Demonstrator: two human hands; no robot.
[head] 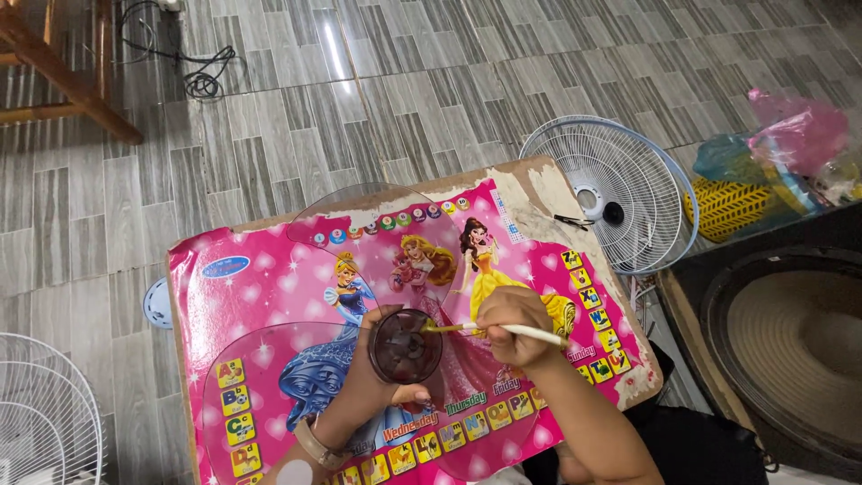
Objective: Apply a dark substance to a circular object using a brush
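The left hand gripped the hub above the table; the right hand pinched a brush at it; a slip risked smearing the blade.

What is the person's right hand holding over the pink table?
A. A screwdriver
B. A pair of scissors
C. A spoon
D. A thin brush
D. The right hand grips a thin brush with a pale handle, its tip reaching into the hub of the clear fan blade that the left hand steadies on the table.
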